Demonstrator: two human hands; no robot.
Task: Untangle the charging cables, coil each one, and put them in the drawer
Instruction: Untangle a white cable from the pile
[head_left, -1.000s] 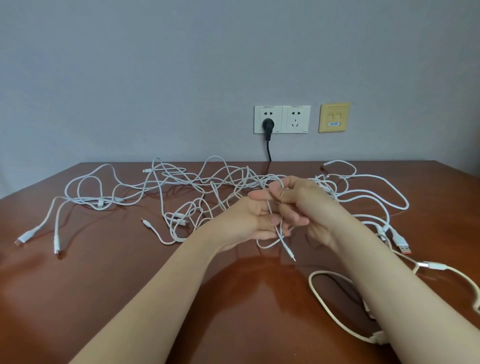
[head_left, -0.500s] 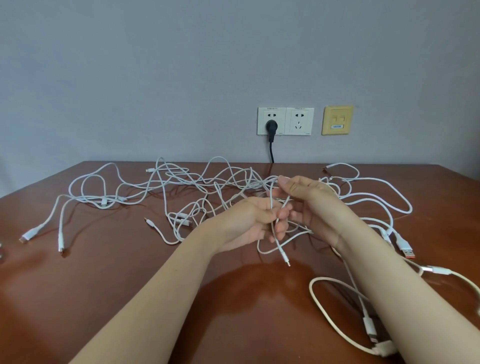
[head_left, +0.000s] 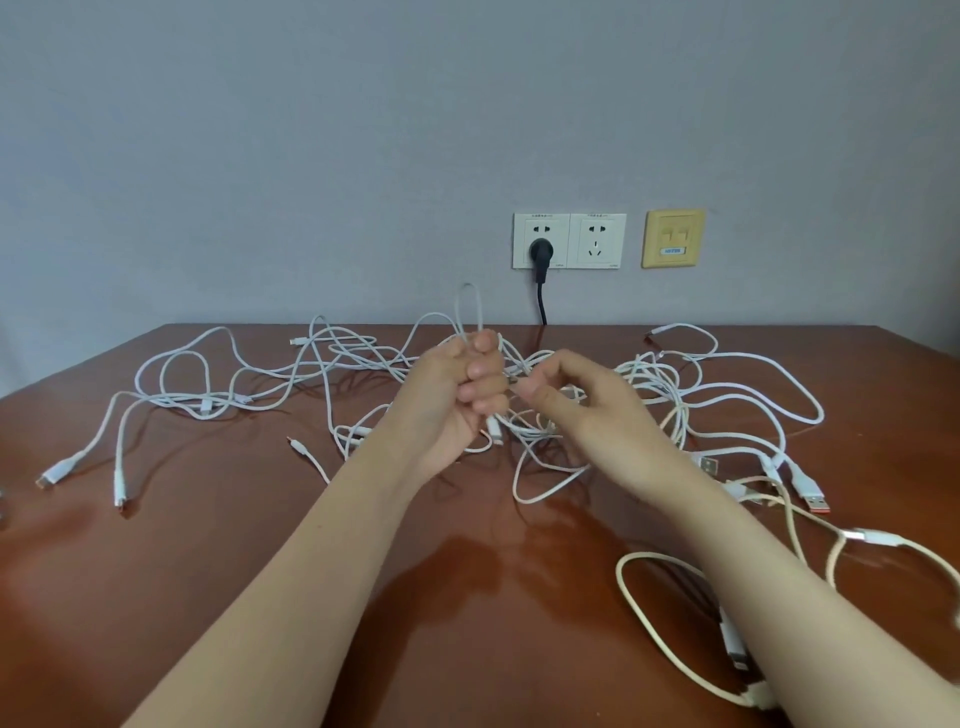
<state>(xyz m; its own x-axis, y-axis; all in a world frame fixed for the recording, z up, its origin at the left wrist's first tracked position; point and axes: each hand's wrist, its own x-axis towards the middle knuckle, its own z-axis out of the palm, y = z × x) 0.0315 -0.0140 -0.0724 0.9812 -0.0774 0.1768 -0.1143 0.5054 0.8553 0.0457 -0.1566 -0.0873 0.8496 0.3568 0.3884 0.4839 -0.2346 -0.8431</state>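
Reddish-brown surface (head_left: 249, 582) against a grey wall (head_left: 260, 156) carries a spread tangle of white charging cables (head_left: 649, 376). Left hand (head_left: 457, 395) is fisted round a strand, its loop (head_left: 469, 285) standing above the knuckles. Right hand (head_left: 587, 410), just beside it, pinches a strand between thumb and forefinger. Both hands sit over the tangle's middle.

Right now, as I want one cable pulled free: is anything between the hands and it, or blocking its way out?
Nothing between: the left hand grips a loop of the cable, the right hand pinches it alongside. The tangle on the table crosses it below the hands. No drawer shows.
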